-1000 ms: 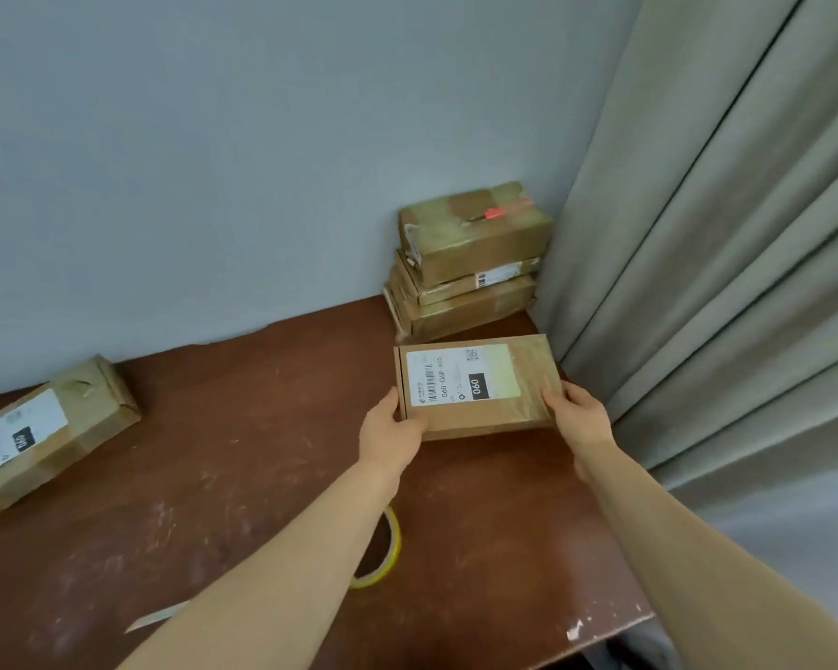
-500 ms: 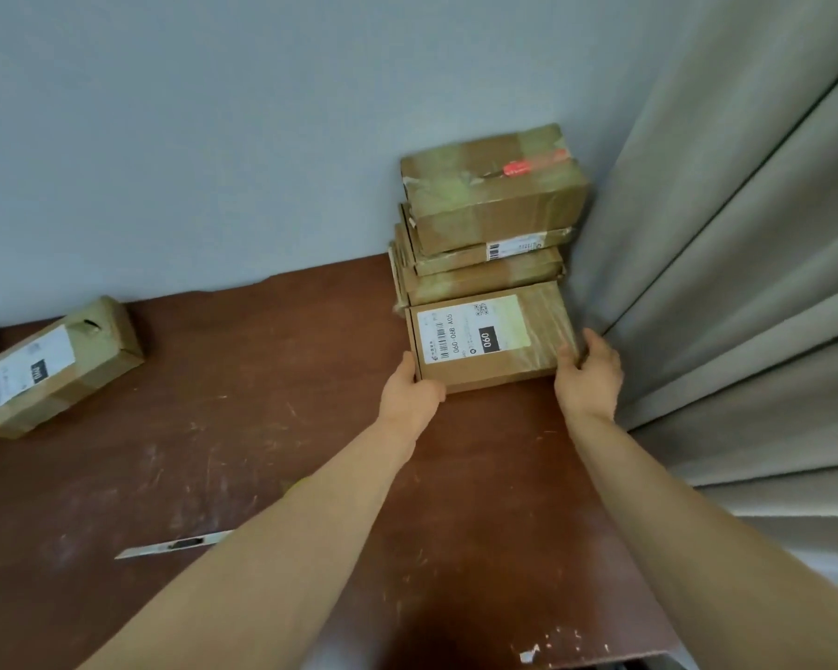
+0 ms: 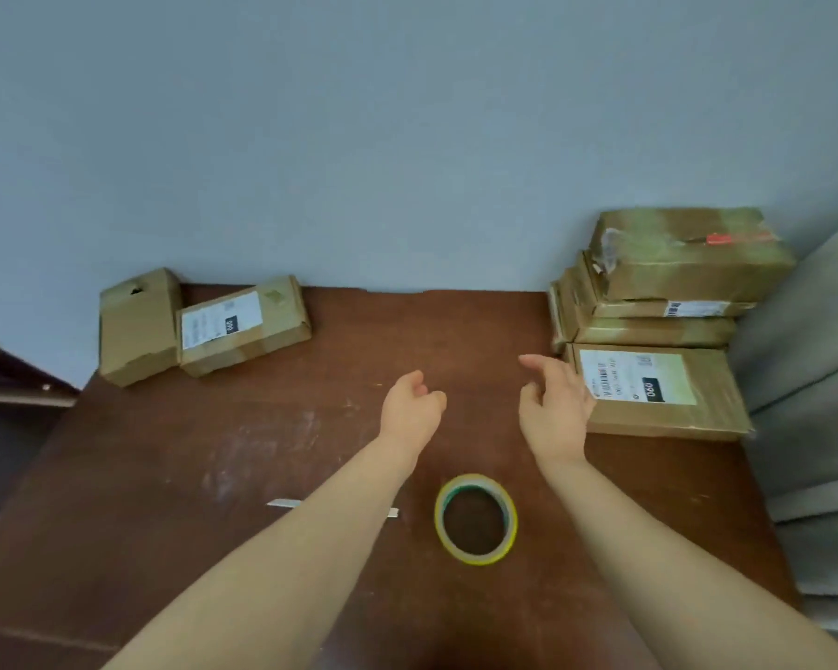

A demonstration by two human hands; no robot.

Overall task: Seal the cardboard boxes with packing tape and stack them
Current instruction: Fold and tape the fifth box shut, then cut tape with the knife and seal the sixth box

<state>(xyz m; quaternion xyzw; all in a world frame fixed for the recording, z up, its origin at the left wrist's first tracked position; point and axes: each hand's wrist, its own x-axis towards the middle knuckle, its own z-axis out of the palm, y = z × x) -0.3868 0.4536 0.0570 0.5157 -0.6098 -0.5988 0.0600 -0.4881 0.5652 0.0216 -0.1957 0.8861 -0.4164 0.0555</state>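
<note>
A flat labelled cardboard box (image 3: pixel 663 394) lies on the brown table (image 3: pixel 214 476) at the right, in front of a stack of three taped boxes (image 3: pixel 668 278) against the wall. My right hand (image 3: pixel 552 408) hovers just left of that box with loose fingers, holding nothing. My left hand (image 3: pixel 412 408) hangs over the middle of the table, relaxed and empty. A roll of yellow-edged packing tape (image 3: pixel 475 519) lies flat between my forearms. Two more boxes sit at the far left: one labelled (image 3: pixel 243 326), one plain (image 3: pixel 136 326).
A thin blade or cutter (image 3: pixel 286 503) lies on the table, partly under my left forearm. A grey curtain (image 3: pixel 813 379) hangs along the right edge. The wall (image 3: pixel 407 137) closes the back. Dark furniture (image 3: pixel 11 379) stands beyond the left edge.
Both hands let go of the labelled box, which now rests in front of the stack, and drew back toward the table's middle. The view swung left and down, showing the tape roll.
</note>
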